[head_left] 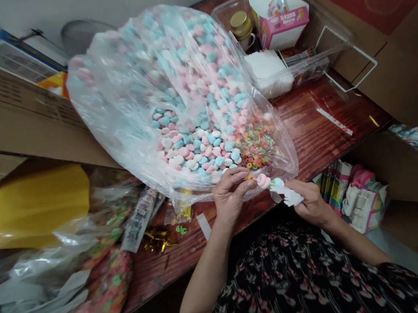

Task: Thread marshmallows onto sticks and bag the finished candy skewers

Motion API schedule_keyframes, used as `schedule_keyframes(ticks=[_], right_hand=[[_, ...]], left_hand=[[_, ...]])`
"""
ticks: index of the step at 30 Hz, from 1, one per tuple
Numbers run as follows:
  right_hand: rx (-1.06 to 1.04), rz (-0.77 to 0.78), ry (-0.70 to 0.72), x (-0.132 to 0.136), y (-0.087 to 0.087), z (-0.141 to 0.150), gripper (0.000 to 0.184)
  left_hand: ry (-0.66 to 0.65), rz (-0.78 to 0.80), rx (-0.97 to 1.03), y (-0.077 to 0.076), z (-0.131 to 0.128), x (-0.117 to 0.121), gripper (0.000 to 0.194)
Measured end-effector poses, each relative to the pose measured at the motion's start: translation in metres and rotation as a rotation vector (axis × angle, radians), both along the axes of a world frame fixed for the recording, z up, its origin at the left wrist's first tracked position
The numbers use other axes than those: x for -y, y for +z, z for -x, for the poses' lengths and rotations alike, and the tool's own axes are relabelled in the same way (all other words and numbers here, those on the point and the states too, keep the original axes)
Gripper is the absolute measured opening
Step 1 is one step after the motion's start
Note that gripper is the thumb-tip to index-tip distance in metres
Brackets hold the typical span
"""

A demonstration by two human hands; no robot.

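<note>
A big clear plastic bag (127, 95) full of pink, blue and white round candies lies on the dark wooden table (310, 131), with small coloured ring candies at its lower right. My left hand (230, 193) sits at the bag's open edge, its fingers pinched on a small orange ring candy (249, 176). My right hand (311, 202) is closed on a white skewer (285, 192) that carries a pink candy and a blue one. The orange candy is right at the skewer's tip.
A clear tray (332, 40) at the back right holds a pink-and-white carton, a gold-lidded jar and white napkins. Cardboard boxes line the left and right. Plastic bags, a yellow sheet and candy wrappers lie at the left front. Packets sit on the floor at the right.
</note>
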State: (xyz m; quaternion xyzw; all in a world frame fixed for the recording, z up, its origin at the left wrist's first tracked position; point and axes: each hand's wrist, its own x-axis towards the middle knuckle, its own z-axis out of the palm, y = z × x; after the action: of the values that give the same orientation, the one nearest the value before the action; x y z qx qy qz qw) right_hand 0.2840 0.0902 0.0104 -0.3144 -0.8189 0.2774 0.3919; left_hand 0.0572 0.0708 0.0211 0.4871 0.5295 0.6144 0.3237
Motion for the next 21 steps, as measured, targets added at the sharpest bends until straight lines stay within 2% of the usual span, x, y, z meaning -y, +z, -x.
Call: schedule_keyframes(ticks=[4,7,9,11,13,16,21], right_hand=[[0.049,0.020,-0.029,0.001,-0.005,0.000,0.046],[0.091,0.052,-0.026,-0.001,-0.008,0.001,0.041],[0.064,0.070,-0.020,-0.002,-0.008,0.003,0.037],[0.002,0.105,-0.012,-0.004,-0.008,0.006,0.033],[-0.057,0.144,0.006,-0.004,-0.008,0.010,0.030],[-0.113,0.157,0.032,-0.002,-0.008,0.016,0.027],[-0.155,0.181,0.055,0.001,-0.011,0.021,0.022]], left_hand=[[0.036,-0.179,-0.415,0.004,-0.004,0.001,0.020],[-0.029,-0.244,-0.534,0.004,-0.009,0.003,0.022],[-0.021,-0.163,-0.420,0.003,-0.012,0.005,0.022],[0.013,-0.004,-0.162,0.002,-0.013,0.005,0.028],[0.015,0.146,0.140,0.003,-0.013,0.004,0.041],[-0.036,0.263,0.454,0.004,-0.012,0.000,0.055],[-0.142,0.367,0.668,0.003,-0.017,-0.002,0.029]])
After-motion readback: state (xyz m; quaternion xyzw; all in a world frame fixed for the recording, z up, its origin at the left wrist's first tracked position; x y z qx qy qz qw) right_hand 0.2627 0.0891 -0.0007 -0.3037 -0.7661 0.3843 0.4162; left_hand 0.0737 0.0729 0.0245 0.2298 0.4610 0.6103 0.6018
